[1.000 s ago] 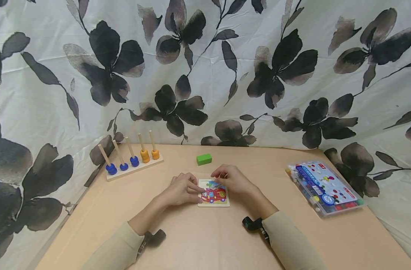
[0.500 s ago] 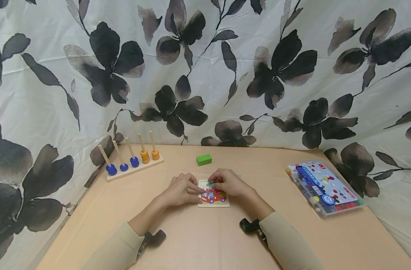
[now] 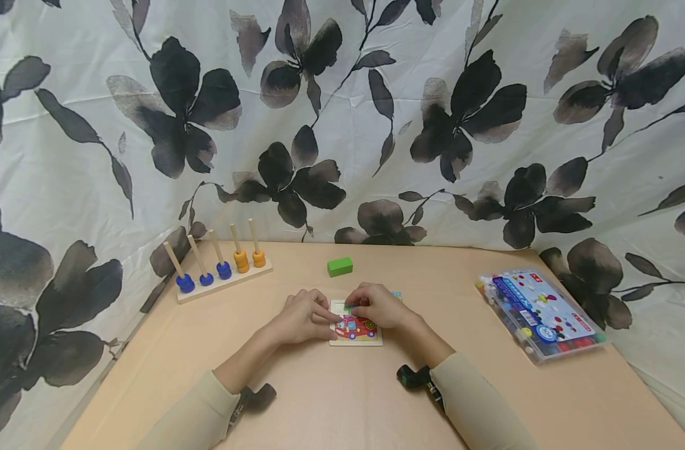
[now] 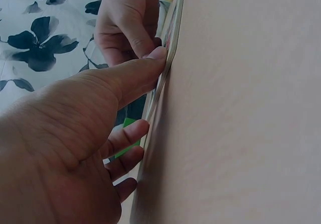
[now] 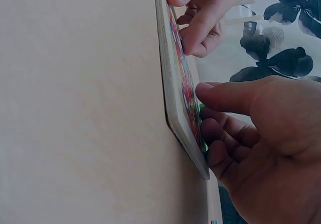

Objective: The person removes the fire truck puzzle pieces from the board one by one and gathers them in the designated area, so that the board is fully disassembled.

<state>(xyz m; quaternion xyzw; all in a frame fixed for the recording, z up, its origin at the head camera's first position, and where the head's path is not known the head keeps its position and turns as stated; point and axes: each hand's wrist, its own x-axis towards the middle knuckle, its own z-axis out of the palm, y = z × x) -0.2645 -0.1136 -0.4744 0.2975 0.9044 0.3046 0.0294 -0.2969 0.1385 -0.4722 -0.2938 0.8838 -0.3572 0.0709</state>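
A small jigsaw puzzle [image 3: 356, 334] with a red car picture lies in a pale frame on the table. At its left side my left hand [image 3: 305, 317] rests on it, thumb and index finger touching the board, the other fingers loosely bent beside the edge [image 4: 95, 128]. Over the upper part of the picture, my right hand [image 3: 383, 306] pinches a greenish puzzle piece [image 3: 348, 307], largely hidden by the fingertips. In the right wrist view, that hand's thumb and curled fingers [image 5: 215, 133] meet at the board's face. A bluish piece [image 3: 397, 295] shows just behind the right hand.
Behind the puzzle sits a green block [image 3: 340, 266]. A wooden peg stand [image 3: 224, 285] with blue and orange rings is at the back left. To the right lies a clear plastic case [image 3: 542, 315] of colourful pieces. A floral cloth [image 3: 376, 125] hangs behind the table.
My right hand has shifted slightly left and down over the picture, uncovering the bluish piece behind it. The left hand has stayed in place.
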